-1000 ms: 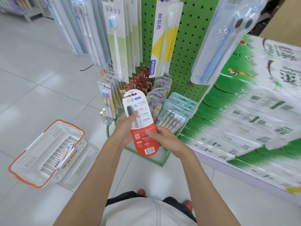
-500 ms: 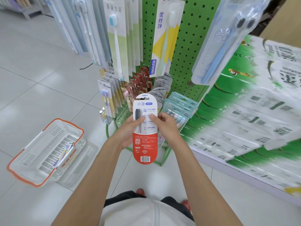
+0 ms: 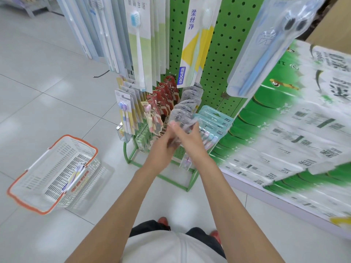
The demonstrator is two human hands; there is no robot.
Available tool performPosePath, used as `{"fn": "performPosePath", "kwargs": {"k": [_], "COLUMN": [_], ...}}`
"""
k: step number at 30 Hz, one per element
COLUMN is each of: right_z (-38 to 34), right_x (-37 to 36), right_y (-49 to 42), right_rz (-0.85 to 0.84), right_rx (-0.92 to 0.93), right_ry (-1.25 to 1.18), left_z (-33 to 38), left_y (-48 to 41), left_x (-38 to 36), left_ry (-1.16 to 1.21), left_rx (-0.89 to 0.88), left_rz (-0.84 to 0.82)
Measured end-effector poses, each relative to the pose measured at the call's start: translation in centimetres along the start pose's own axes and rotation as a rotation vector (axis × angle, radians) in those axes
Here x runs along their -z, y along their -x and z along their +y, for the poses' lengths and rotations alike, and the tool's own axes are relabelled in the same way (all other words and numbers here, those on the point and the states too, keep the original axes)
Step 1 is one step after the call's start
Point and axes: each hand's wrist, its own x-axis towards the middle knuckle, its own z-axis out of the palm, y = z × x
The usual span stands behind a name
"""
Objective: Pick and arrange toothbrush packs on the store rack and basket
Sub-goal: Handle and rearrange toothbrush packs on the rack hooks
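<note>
Grey floor tiles [image 3: 47, 92] carry a basket [image 3: 38, 177] beside the green rack [image 3: 218, 54].

Our left hand [image 3: 161, 147] and right hand [image 3: 188, 138] meet at frame centre on a clear toothbrush pack [image 3: 180, 118] on the green rack [image 3: 214, 54], grip blurred; a white basket [image 3: 32, 185] sits lower left.

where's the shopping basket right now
In the head view, the white, orange-rimmed basket sits on the tiled floor at lower left, to the left of the green pegboard rack and its foot.
</note>
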Motion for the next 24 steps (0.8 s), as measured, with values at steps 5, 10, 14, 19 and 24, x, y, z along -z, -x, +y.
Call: {"fn": "performPosePath", "kwargs": {"k": [5, 10, 14, 19, 24], "right_z": [0.1, 0.6, 0.8, 0.7, 1.1], "right_x": [1.3, 0.7, -0.1, -0.3, -1.4], "right_y": [-0.7, -1.7, -3.0, -4.3, -5.0], "right_rz": [0.018, 0.115, 0.095, 0.097, 0.110], "right_rx": [-0.005, 0.109, 0.165, 0.167, 0.217], "right_ry": [-0.022, 0.168, 0.236, 0.279, 0.400], "left_z": [-0.9, -1.2, -1.4, -1.4, -0.9], "left_y": [0.7, -2.8, -5.9, -7.6, -8.7], "left_x": [0.4, 2.5, 4.3, 6.1, 6.8], "left_ry": [0.062, 0.045, 0.073, 0.093, 0.132], "left_rx": [0.014, 0.085, 0.109, 0.189, 0.264], "left_rz": [-0.185, 0.060, -0.008, -0.155, -0.187]}}
